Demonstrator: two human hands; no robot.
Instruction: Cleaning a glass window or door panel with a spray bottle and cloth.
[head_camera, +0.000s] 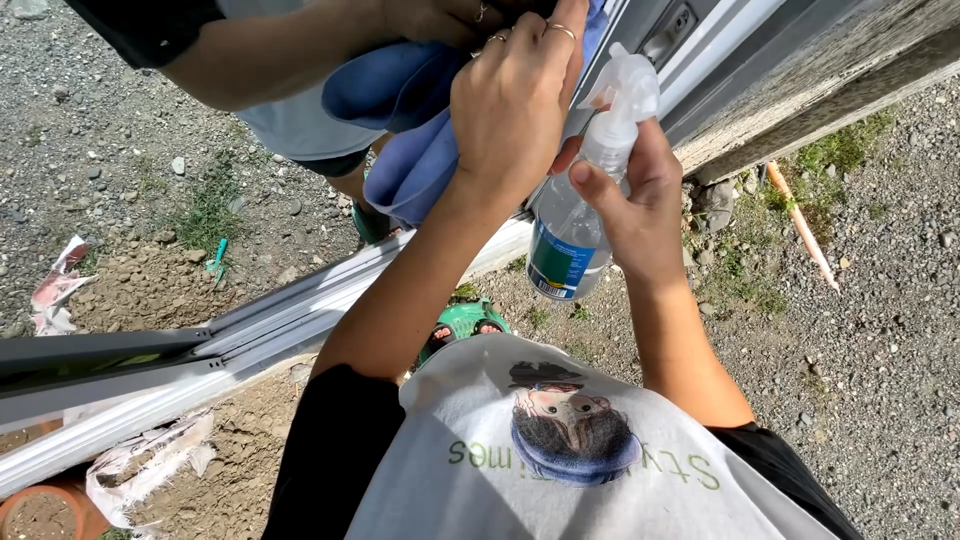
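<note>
Left hand (515, 110): upper centre of the frame, rings on the fingers, palm and fingers pressed onto a blue cloth (405, 150); grip clenched on the cloth, which bunches down to the left of the hand against the glass.

Right hand (635, 200): just right of centre, grip closed around a clear spray bottle (575, 225); fingers wrapped about its neck below the white trigger head. Bottle tilted, nozzle toward the upper right, base toward the lower left; label band blue-green and white. The two hands lie just beside each other.

White window frame (260, 320): runs diagonally from lower left to upper right, behind the hands.

Ground: gravel (880, 330) at right, with patches of weeds; bare soil at left. Orange stick (800, 225) lies on the gravel at right. Terracotta pot (40, 510) in the lower left corner.
</note>
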